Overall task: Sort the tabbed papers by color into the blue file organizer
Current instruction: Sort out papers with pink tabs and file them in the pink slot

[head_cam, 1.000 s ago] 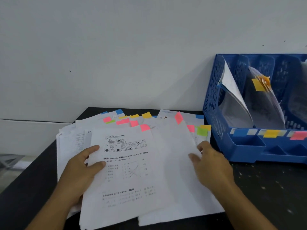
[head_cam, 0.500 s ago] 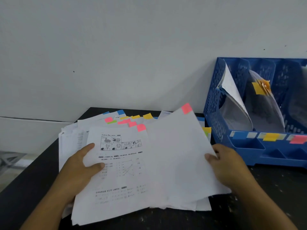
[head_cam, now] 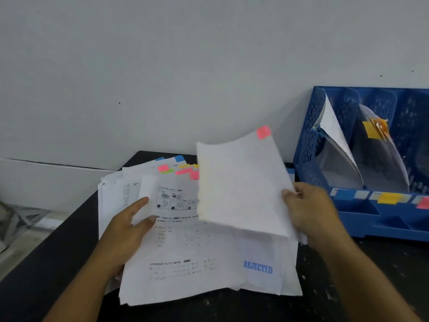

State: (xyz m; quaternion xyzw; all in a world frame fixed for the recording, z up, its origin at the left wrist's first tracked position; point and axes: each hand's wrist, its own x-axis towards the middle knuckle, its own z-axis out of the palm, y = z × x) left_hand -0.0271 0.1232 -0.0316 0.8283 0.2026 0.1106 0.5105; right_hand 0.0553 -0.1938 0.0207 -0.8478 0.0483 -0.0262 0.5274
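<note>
A loose stack of tabbed papers (head_cam: 176,249) lies on the black table, with pink, yellow, green and blue tabs along its far edge. My left hand (head_cam: 126,231) rests on the stack's left side, thumb and finger on the top sheet. My right hand (head_cam: 308,210) grips the right edge of a white sheet with a pink tab (head_cam: 241,182), lifted and tilted above the stack. The blue file organizer (head_cam: 376,219) stands at the right, with papers in its left slots and a yellow-tabbed bundle (head_cam: 375,130) in the second slot.
A sheet stamped REJECTED (head_cam: 258,268) shows under the lifted one. Colour labels, blue, yellow and pink (head_cam: 386,198), run along the organizer's front. A grey wall (head_cam: 185,66) stands close behind. The black table (head_cam: 383,270) drops off at the left.
My right hand has lifted the pink-tabbed sheet up off the stack and carried it rightward, uncovering the REJECTED sheet. My left hand stays on the stack.
</note>
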